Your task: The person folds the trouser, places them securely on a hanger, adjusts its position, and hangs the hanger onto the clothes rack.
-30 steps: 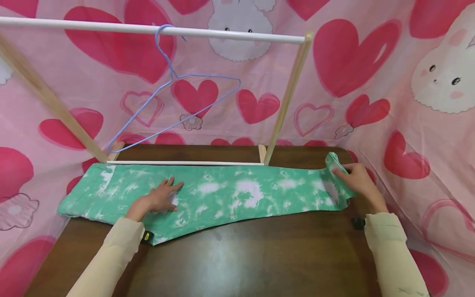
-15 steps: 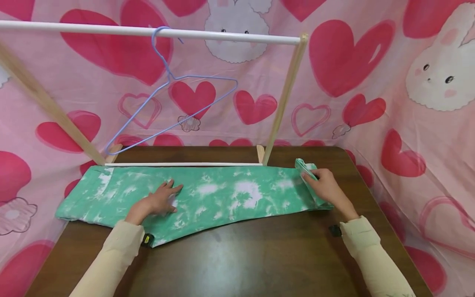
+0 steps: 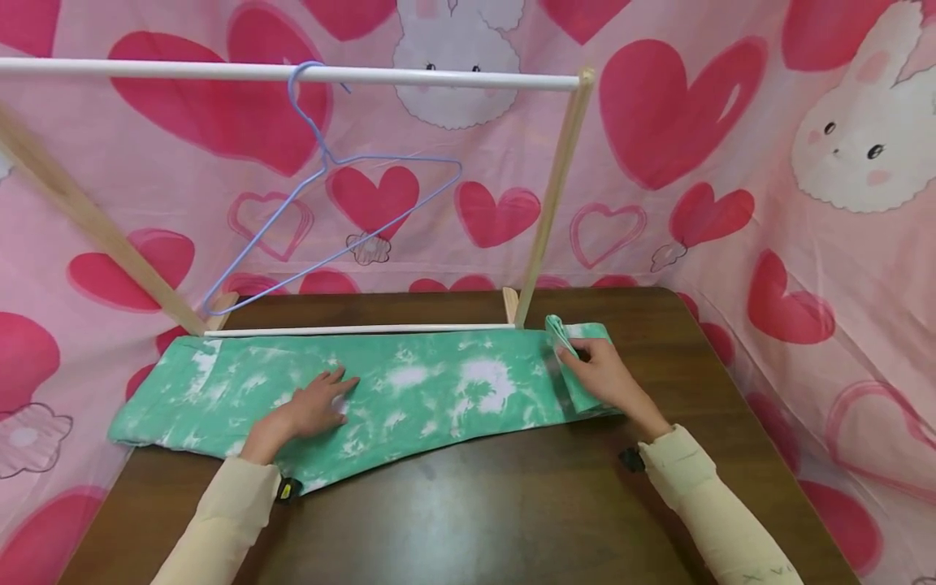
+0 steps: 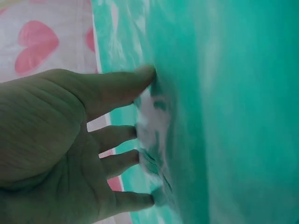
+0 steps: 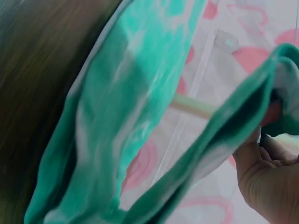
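Green-and-white tie-dye trousers (image 3: 439,382) lie flat and folded lengthwise across the table, the wide end at the left and the legs tapering to the right. My left hand (image 3: 307,409) rests on them left of the middle, fingers spread; the left wrist view shows the fingertips touching the cloth (image 4: 233,116). At the right, my right hand (image 3: 603,375) pinches the turned-back leg end between thumb and fingers, lifted a little off the layer below. In the right wrist view the gripped hem (image 5: 243,102) stands up as a loop, with some fingers hidden behind it.
Behind the trousers stands a rack with a white top rail (image 3: 439,78) and wooden posts (image 3: 552,203). A blue wire hanger (image 3: 325,162) hangs on the rail. Brown tabletop (image 3: 453,520) shows in front and at the right. Pink heart-print cloth (image 3: 658,244) surrounds the table.
My right hand has moved left, carrying the trouser leg ends inward so that they fold back over the legs. My left hand has stayed in place on the cloth. The view has shifted slightly.
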Demonstrator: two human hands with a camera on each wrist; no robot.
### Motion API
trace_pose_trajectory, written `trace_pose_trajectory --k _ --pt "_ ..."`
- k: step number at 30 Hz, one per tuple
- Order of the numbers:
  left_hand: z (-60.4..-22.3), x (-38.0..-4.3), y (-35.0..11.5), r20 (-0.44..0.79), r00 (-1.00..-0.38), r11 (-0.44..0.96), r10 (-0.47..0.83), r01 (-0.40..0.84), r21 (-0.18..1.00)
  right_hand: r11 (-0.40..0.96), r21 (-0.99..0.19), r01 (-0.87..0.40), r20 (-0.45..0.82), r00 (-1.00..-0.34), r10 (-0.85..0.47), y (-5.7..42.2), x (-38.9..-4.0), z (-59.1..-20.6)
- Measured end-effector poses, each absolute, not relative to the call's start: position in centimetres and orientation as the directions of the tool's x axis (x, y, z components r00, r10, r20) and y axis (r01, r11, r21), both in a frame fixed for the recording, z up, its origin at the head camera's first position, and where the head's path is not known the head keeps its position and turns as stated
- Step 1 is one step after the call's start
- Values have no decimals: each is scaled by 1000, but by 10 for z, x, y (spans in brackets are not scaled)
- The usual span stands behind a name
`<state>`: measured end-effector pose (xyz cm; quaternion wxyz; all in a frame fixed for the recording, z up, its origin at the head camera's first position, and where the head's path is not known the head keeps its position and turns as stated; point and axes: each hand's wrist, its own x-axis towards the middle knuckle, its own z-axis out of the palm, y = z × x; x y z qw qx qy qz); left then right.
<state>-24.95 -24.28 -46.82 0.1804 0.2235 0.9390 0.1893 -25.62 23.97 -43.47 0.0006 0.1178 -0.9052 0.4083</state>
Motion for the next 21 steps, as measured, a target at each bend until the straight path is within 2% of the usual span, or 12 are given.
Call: trace_pose_trajectory --k 5,10,16,21 --pt "-465 -243 -230 -94 -826 719 556 422 552 602 -768 -218 74 -964 -255 221 -251 -431" --pt "-455 -232 -193 3 -860 599 510 357 717 551 -810 -200 30 -953 -302 197 -247 -425" --pt "-444 -225 -137 -3 -883 400 470 210 892 470 -862 -191 4 -929 -370 167 -243 -420" --pt "-446 -228 -103 -67 -880 217 470 42 975 417 -890 -182 -4 -913 -408 140 -241 -422"
